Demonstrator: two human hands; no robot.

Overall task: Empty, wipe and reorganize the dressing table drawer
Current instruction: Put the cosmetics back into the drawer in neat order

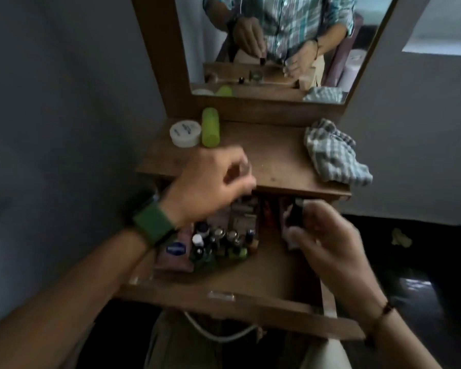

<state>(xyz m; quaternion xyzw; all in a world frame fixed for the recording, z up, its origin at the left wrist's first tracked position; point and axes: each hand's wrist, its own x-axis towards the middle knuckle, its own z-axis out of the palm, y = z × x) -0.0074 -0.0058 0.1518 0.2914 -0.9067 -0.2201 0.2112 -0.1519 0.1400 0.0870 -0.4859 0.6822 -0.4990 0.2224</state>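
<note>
1. Open wooden drawer [250, 278] pulled out from under the wooden desk [277, 161] top, toward the person; front edge low in view.
2. Cluster of small dark bottles with silver and white caps [221, 243] stands upright in the drawer's left-middle part; pink flat packet with blue oval label [175, 249] just left of them. Items further back in the drawer are blurred.
3. Right hand [328, 235] over the drawer's right side, fingers curled round a small dark bottle [296, 214].
4. Left hand [210, 182], green watch strap [152, 225] on wrist, above the drawer's back edge; fingers curled, seem to pinch a small clear thing [244, 167], too blurred to name.
5. On desk: white round lidded jar [185, 133] and lime green cylindrical bottle [210, 126] back left, touching; checked grey-white cloth [333, 153] crumpled at right.
6. Wood-framed mirror [277, 43] behind the desk.
</note>
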